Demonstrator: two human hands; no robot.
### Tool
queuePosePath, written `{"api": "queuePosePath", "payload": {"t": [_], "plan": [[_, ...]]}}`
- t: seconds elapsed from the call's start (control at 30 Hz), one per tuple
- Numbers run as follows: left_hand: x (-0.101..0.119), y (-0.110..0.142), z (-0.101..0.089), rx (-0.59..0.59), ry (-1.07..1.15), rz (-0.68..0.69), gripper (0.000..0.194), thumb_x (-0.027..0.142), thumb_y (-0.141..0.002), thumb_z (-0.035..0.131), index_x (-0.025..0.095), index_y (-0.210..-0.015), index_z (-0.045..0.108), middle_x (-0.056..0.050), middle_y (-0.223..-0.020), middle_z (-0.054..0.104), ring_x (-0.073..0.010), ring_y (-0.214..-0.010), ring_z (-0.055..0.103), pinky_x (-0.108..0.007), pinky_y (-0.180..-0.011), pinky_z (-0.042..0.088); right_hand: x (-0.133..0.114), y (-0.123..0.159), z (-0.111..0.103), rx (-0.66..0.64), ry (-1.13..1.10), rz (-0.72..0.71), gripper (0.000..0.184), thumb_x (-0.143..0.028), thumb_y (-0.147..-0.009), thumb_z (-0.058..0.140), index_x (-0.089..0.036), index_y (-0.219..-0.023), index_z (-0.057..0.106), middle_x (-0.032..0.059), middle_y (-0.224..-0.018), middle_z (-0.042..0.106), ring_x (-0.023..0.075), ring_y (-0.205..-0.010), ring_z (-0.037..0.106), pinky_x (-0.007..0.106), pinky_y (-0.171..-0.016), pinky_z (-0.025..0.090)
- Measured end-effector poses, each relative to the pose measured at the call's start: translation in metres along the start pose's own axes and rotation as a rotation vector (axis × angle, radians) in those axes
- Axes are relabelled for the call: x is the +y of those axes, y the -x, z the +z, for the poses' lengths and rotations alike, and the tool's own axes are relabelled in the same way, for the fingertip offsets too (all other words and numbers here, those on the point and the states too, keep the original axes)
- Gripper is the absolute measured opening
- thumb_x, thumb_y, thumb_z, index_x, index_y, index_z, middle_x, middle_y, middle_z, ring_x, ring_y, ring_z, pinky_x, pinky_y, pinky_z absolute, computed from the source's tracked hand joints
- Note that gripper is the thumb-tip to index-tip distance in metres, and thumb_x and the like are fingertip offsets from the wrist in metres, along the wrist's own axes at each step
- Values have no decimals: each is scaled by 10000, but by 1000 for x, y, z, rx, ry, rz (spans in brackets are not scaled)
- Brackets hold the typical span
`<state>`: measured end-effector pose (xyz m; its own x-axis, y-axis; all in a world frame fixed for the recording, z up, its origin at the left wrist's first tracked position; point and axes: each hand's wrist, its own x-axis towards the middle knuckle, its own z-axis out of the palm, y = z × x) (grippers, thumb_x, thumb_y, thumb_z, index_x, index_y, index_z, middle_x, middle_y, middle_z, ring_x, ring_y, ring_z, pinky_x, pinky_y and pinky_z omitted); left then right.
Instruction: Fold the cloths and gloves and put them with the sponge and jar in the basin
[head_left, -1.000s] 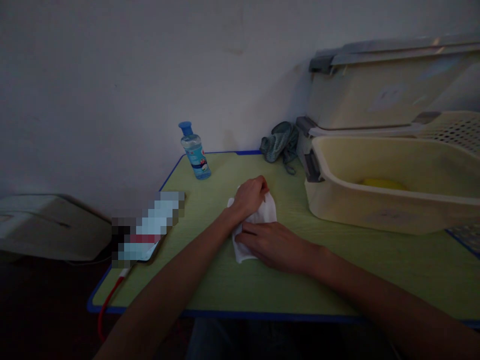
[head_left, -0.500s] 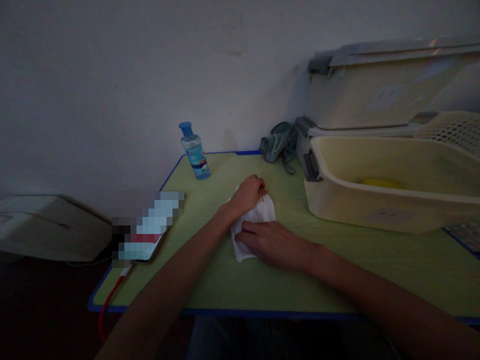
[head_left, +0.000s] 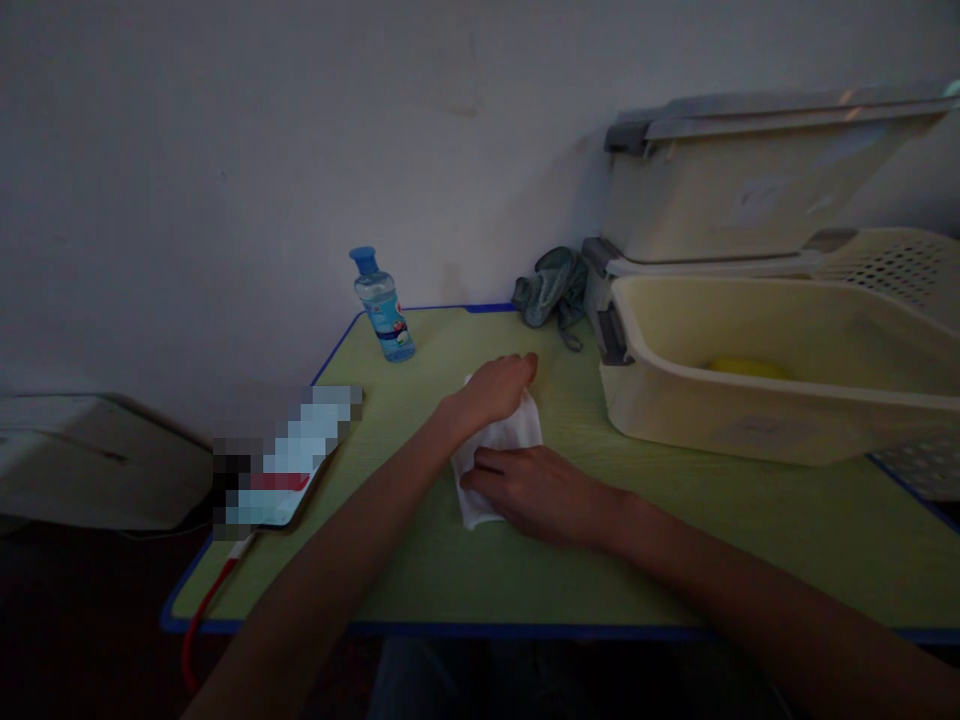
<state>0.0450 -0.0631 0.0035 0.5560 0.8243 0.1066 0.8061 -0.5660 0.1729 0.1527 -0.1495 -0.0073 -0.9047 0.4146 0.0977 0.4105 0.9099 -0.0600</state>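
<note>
Far left: a device with a blurred screen (head_left: 311, 440) lies on the counter (head_left: 420, 580), and up beyond it, well apart from the cloth, stands a blue-capped bottle (head_left: 385, 318)
Left hand: here it is, the left hand (head_left: 491, 388) over the far part of the white cloth (head_left: 511, 432), fingers curled in narrow, tips out of sight, so whether they pinch fabric I cannot tell
White cloth: down on the counter, showing between the two hands, its near edge poking out past the right fingers; looks light, soft and floppy, nothing fragile about it, likely to bunch or crease if pushed, so the edges or corners seem the place to take it, pinched from either end
Right hand: and the right hand (head_left: 544, 492) comes in at the near part, fingers bent and close together, touching the cloth from above; a pinch or a plain press, I cannot tell
Far right: a grey-blue bundle (head_left: 551, 288) sits near the wall, just beside the pale open container (head_left: 697, 415), a yellow thing (head_left: 750, 369) inside
</note>
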Motion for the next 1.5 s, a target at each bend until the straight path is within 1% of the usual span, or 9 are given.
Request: {"api": "queuePosePath", "payload": {"t": [0.23,0.4,0.67,0.8,0.97,1.17,1.33,1.4,1.5], "plan": [[0,-7,21,223,108,71,256,36,-809,313,143,-865,539,-71,-882,555,-183,-860,507,-302,-795,429,0,-1,3,18,-6,-16,190,-89,-858,427,-131,-998,548,72,-955,614,168,-761,608,292,-625,463],[-4,-10,30,199,168,39,275,42,-808,331,130,-811,592,-76,-908,557,-173,-883,535,-302,-840,441,0,-1,3,15,-16,-8,213,-84,-855,421,-134,-1023,544,77,-964,610,158,-758,600,279,-616,451],[-6,20,-10,98,105,66,335,271,-909,371,114,-1111,588,-140,-1332,474,-207,-1308,356,-339,-1066,295,-2,0,1,16,-4,14,198,-77,-839,448,-147,-973,576,55,-898,629,168,-728,608,276,-593,432],[-4,38,8,-86,-12,0,552,458,-888,389,183,-1365,361,-146,-1492,239,-308,-1382,182,-499,-1086,198,-3,0,4,38,-7,-14,198,-66,-834,453,-127,-968,586,68,-918,637,174,-791,606,289,-649,441],[-6,41,30,-61,-94,-5,620,527,-877,355,236,-1415,259,-115,-1510,196,-321,-1391,123,-513,-1100,133,-3,-2,6,63,-23,-26,187,-89,-845,462,-117,-974,594,86,-950,640,171,-819,600,291,-675,444],[-10,41,27,13,70,0,556,458,-885,388,239,-1389,303,-99,-1505,223,-257,-1399,141,-481,-1107,154,-4,-2,5,38,-35,9,187,-93,-847,458,-120,-979,588,83,-954,640,179,-799,607,292,-658,446],[-36,47,7,413,420,-227,351,240,-869,405,149,-1193,503,-122,-1316,499,-171,-1214,463,-327,-988,378,-5,-1,1,-14,-55,27,248,-85,-858,420,-141,-1041,579,71,-937,632,169,-738,612,292,-637,440],[-52,51,-2,383,442,-379,258,242,-830,447,124,-1017,581,-100,-1072,628,-167,-950,592,-295,-838,454,-5,-1,-2,-26,-58,32,255,-82,-861,412,-143,-1044,580,68,-932,624,164,-732,610,285,-634,436],[-70,59,-9,146,412,-472,236,330,-798,481,130,-798,605,-40,-763,636,-157,-709,574,-268,-671,441,-6,0,-5,-50,-77,31,261,-76,-866,396,-134,-1036,585,73,-929,616,154,-735,602,276,-652,436]]}}
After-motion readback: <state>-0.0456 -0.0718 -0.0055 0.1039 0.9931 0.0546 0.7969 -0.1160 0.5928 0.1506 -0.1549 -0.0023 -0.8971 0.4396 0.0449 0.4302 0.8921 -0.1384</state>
